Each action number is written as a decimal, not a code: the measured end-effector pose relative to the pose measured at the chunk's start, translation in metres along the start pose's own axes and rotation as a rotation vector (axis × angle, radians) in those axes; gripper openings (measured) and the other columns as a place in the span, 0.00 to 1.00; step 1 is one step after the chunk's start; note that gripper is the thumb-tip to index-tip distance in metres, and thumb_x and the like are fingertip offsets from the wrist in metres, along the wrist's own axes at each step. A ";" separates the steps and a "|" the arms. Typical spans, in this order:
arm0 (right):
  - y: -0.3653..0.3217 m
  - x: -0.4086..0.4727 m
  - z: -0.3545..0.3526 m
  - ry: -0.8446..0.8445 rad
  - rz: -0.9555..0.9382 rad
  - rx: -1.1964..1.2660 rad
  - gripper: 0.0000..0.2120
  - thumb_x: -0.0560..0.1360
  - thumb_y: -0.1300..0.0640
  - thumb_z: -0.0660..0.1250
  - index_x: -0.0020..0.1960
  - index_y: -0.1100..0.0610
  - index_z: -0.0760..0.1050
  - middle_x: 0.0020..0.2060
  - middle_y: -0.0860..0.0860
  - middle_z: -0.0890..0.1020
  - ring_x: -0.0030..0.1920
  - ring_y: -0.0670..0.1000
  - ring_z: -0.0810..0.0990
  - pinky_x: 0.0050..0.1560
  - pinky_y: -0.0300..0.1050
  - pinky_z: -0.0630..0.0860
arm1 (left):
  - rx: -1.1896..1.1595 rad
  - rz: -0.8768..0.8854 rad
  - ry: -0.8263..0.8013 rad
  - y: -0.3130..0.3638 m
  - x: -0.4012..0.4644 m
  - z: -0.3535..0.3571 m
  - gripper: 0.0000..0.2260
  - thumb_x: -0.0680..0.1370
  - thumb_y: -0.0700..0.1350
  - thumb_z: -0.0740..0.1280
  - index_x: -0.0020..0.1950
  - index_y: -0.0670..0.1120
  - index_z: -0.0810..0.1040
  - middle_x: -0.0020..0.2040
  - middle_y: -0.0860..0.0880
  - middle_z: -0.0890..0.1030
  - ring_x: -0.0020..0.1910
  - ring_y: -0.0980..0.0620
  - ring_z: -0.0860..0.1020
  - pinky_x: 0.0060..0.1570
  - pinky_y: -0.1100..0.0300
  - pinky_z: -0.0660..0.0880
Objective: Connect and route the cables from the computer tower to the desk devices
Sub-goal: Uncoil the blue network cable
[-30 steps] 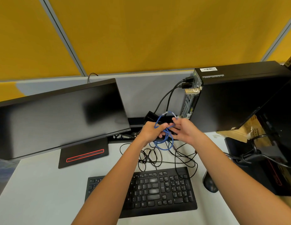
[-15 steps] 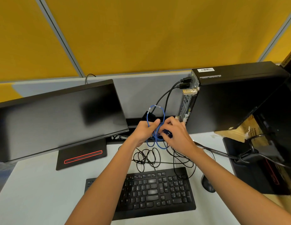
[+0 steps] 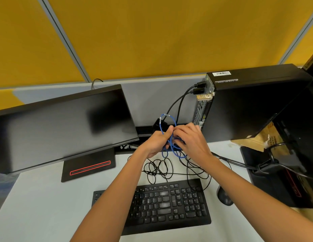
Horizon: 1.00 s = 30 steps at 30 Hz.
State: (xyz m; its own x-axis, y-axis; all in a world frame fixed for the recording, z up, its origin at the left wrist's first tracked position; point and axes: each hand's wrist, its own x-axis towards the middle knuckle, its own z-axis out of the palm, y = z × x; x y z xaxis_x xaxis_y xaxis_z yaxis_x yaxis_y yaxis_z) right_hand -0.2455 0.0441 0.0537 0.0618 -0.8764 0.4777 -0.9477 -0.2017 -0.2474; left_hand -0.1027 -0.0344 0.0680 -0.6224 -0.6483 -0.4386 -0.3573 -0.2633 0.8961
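Observation:
A coiled blue network cable is held above the desk between both hands, one loop standing up over them. My left hand grips the coil from the left. My right hand pinches the cable from the right, close to the rear panel of the black computer tower. Two black cables are plugged into the top of that rear panel and drop behind the desk. Thin black cables lie tangled on the desk behind the black keyboard.
A black monitor on a stand with a red stripe stands at the left. A black mouse lies right of the keyboard. A second monitor stand with cables and a cardboard piece sits at the right. Yellow partition panels rise behind.
Both hands stayed together on the blue cable near the tower's rear. A loop of it that hung low a second ago now stands up above my left hand.

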 end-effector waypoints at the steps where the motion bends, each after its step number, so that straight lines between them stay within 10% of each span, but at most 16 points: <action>1: 0.002 0.000 0.002 0.000 0.017 0.011 0.07 0.70 0.59 0.73 0.47 0.56 0.78 0.48 0.48 0.81 0.46 0.52 0.74 0.46 0.44 0.69 | 0.009 0.022 -0.031 0.001 -0.002 0.001 0.24 0.79 0.60 0.58 0.44 0.40 0.78 0.35 0.47 0.75 0.32 0.55 0.70 0.41 0.61 0.72; 9: 0.001 0.001 0.004 -0.092 0.075 0.208 0.06 0.73 0.62 0.70 0.49 0.58 0.76 0.47 0.49 0.78 0.42 0.51 0.77 0.44 0.49 0.78 | 0.099 0.120 -0.117 -0.005 -0.006 -0.010 0.07 0.74 0.30 0.61 0.45 0.37 0.78 0.43 0.44 0.79 0.43 0.54 0.79 0.48 0.61 0.76; 19: -0.001 -0.002 0.005 -0.149 0.265 0.547 0.11 0.75 0.59 0.71 0.57 0.55 0.80 0.51 0.48 0.78 0.48 0.42 0.81 0.53 0.34 0.77 | -0.042 0.067 0.001 -0.013 -0.005 -0.005 0.07 0.73 0.32 0.63 0.41 0.42 0.79 0.43 0.45 0.82 0.44 0.51 0.80 0.53 0.55 0.75; 24: 0.001 0.002 0.003 -0.213 0.295 0.500 0.11 0.75 0.60 0.70 0.57 0.54 0.82 0.49 0.48 0.77 0.47 0.43 0.80 0.51 0.33 0.77 | -0.119 0.036 -0.010 -0.015 -0.011 0.004 0.12 0.71 0.46 0.66 0.48 0.39 0.78 0.44 0.40 0.76 0.40 0.49 0.71 0.39 0.60 0.66; 30: -0.002 0.011 0.001 -0.176 0.386 0.557 0.12 0.70 0.68 0.71 0.50 0.55 0.81 0.44 0.48 0.82 0.41 0.41 0.82 0.44 0.28 0.74 | 0.047 0.022 0.037 -0.012 -0.007 0.007 0.07 0.73 0.33 0.63 0.38 0.43 0.75 0.39 0.46 0.76 0.42 0.52 0.74 0.44 0.61 0.73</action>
State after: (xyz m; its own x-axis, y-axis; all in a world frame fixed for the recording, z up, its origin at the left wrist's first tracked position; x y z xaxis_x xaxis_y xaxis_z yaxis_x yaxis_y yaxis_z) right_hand -0.2424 0.0347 0.0589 -0.1527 -0.9788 0.1365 -0.6129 -0.0145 -0.7900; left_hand -0.0990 -0.0222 0.0596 -0.6045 -0.6797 -0.4156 -0.3766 -0.2159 0.9009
